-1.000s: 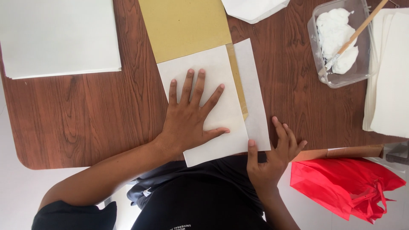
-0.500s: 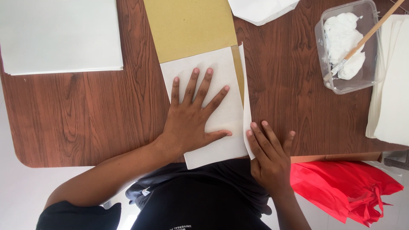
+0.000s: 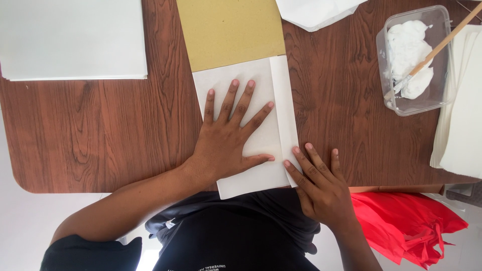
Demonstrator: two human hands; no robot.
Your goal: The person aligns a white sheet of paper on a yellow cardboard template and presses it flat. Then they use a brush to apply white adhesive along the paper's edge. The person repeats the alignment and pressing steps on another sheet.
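Observation:
A white paper sheet lies over the near end of a tan cardboard board on the wooden table. My left hand rests flat on the sheet with fingers spread, pinning it down. My right hand presses its fingertips on the sheet's right strip, which is folded over along the board's right edge. Neither hand grips anything.
A stack of white sheets lies at the far left. A clear plastic tub of white paste with a wooden-handled brush stands at the right, beside more white sheets. A white paper lies at the top. Red fabric hangs below the table edge.
My right hand has moved from the sheet's near corner onto the right strip, and the strip has been folded inward over the board's edge. My left hand has stayed flat.

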